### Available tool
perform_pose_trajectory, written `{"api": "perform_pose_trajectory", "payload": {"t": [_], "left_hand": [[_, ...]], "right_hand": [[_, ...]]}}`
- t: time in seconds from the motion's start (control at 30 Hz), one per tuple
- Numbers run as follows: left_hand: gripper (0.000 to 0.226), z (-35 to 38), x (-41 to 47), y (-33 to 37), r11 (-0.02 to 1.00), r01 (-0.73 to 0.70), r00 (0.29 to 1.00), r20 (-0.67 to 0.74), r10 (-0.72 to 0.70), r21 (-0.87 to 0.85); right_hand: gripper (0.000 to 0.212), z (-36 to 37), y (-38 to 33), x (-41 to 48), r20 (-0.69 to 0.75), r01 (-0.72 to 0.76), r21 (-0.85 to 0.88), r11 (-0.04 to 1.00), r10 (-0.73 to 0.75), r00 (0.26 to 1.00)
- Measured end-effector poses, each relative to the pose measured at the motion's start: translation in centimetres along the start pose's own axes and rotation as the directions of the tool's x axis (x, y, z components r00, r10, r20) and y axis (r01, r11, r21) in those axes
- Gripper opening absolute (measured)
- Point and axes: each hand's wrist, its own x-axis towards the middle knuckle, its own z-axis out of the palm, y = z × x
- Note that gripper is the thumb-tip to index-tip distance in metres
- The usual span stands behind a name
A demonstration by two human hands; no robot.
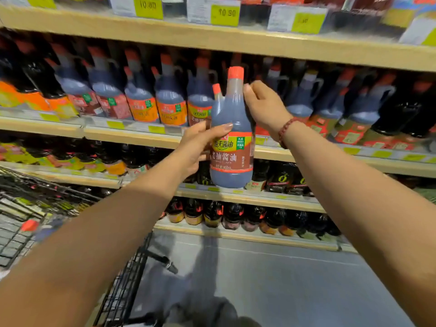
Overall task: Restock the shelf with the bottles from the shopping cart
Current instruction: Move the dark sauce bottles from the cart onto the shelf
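Observation:
A dark soy sauce bottle [232,138] with a red cap and a brown-red label is held upright in the air in front of the shelf [132,133]. My left hand [200,147] grips its body from the left, thumb across the top of the label. My right hand [262,105] touches the bottle's shoulder and neck from the right, fingers curled beside it. A second red-capped bottle [218,97] shows just behind the held one. The shelf row behind holds several similar bottles. The black wire shopping cart [127,279] stands at the lower left, with a red-capped bottle [30,226] in it.
More shelf levels above and below carry dark bottles and yellow price tags [225,15]. The grey floor [271,279] lies below my arms. A beaded bracelet [286,131] is on my right wrist.

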Motion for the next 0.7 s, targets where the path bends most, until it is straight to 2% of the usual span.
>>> {"api": "perform_pose_trajectory", "payload": {"t": [0.1,0.23,0.33,0.4,0.5,0.7], "left_hand": [[0.045,2.3,0.7,-0.7,0.999,0.011,1.0,-0.025,-0.012,-0.041],[0.039,3.7,2.1,-1.3,0.993,0.041,0.997,-0.064,-0.048,-0.11],[0.031,3.8,2.9,-1.3,0.987,0.064,0.99,-0.114,-0.081,-0.145],[0.033,3.4,3.6,-1.1,0.985,0.061,0.988,-0.131,-0.083,-0.161],[0.033,2.6,5.0,-0.6,0.988,0.04,0.992,-0.114,-0.058,-0.151],[0.04,1.5,7.8,1.0,0.998,-0.025,0.995,-0.101,0.019,-0.053]], "right_hand": [[0.026,-1.8,0.8,-0.9,0.134,-0.061,-0.056,0.997,0.068,0.989],[0.065,-3.1,2.5,-2.1,0.302,-0.165,0.064,0.984,0.139,0.943],[0.077,-3.4,3.8,-3.0,0.34,-0.121,0.235,0.964,0.035,0.94],[0.082,-3.1,4.8,-3.6,0.334,-0.075,0.234,0.969,-0.008,0.942],[0.096,-1.8,5.5,-3.6,0.287,0.045,0.089,0.995,-0.069,0.955],[0.094,0.2,5.5,-1.7,0.11,0.034,0.172,0.985,-0.054,0.992]]}}
